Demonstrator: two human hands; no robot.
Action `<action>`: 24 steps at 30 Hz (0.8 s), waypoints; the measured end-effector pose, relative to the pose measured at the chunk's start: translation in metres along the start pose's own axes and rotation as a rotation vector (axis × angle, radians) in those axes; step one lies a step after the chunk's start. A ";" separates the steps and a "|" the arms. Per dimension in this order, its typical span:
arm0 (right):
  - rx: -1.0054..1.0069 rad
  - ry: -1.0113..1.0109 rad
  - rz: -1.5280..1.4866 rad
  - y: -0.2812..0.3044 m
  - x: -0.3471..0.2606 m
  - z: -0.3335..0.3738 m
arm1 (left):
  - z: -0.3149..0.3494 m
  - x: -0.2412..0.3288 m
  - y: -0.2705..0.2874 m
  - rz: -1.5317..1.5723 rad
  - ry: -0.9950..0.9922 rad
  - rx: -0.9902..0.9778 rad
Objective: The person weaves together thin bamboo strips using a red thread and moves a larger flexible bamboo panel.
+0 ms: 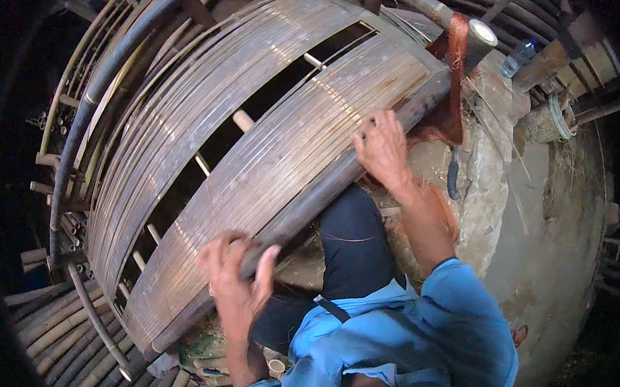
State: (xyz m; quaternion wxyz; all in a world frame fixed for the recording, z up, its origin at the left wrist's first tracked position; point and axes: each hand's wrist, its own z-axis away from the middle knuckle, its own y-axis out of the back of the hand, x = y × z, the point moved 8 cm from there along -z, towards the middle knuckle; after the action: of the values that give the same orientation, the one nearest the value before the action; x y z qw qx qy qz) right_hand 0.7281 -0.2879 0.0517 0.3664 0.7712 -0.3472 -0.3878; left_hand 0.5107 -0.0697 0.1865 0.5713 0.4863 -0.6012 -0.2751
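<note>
A wide panel of thin bamboo slats (pixel 284 157) slants across in front of me, tied with pale cross bands. Along its near edge runs a thick dark bamboo pole (pixel 317 199). My left hand (pixel 239 277) is at the lower part of this edge, its thumb held well apart from the fingers across the pole; motion blurs the fingers a little. Farther up the same edge, my right hand (pixel 382 150) rests over the slats with its fingers bent and drawn together. Whatever lies under those fingertips, if anything, is hidden.
A long dark gap (pixel 221 143) with short pegs splits the panel. Curved bamboo poles (pixel 94 98) stand at the left. A reddish-brown strap (pixel 457 54) hangs from a pole end at the upper right. Beyond are a water bottle (pixel 519 59) and a bucket (pixel 552 121).
</note>
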 end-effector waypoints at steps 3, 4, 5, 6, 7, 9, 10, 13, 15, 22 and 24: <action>-0.075 0.024 -0.329 -0.006 -0.003 0.005 | -0.048 0.034 -0.066 0.326 -0.007 -0.147; -0.124 0.097 -0.450 -0.006 -0.025 0.003 | -0.063 0.023 -0.096 0.514 0.097 -0.198; -0.174 0.168 -0.553 0.004 -0.047 0.004 | -0.077 0.012 -0.127 0.718 0.194 -0.252; -0.316 0.237 -0.648 0.010 -0.071 0.009 | -0.097 0.010 -0.144 0.724 0.185 -0.249; -0.462 0.303 -0.749 0.016 -0.092 0.012 | -0.109 -0.002 -0.169 1.020 0.406 -0.350; -0.676 0.425 -0.801 0.020 -0.099 0.004 | -0.118 -0.013 -0.185 1.301 0.646 -0.450; -0.894 0.553 -0.846 0.016 -0.105 0.007 | -0.128 -0.019 -0.175 1.319 0.574 -0.432; -0.633 0.208 -0.837 -0.029 -0.025 -0.071 | -0.135 -0.039 -0.130 1.147 0.548 -0.326; -0.346 0.144 -0.560 -0.034 0.021 -0.140 | -0.134 -0.063 -0.079 0.854 0.560 -0.139; -0.264 0.192 -0.032 -0.107 0.098 -0.214 | -0.154 -0.140 0.012 0.888 0.409 0.215; -0.405 0.197 0.058 -0.123 0.094 -0.205 | -0.172 -0.123 0.028 1.257 0.371 0.340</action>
State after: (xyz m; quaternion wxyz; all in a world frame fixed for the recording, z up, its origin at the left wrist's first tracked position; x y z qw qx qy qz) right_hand 0.9767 -0.2446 0.0050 0.5570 0.7056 -0.2468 -0.3617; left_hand 0.6520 0.0902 0.1929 0.6320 0.1664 -0.6967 0.2959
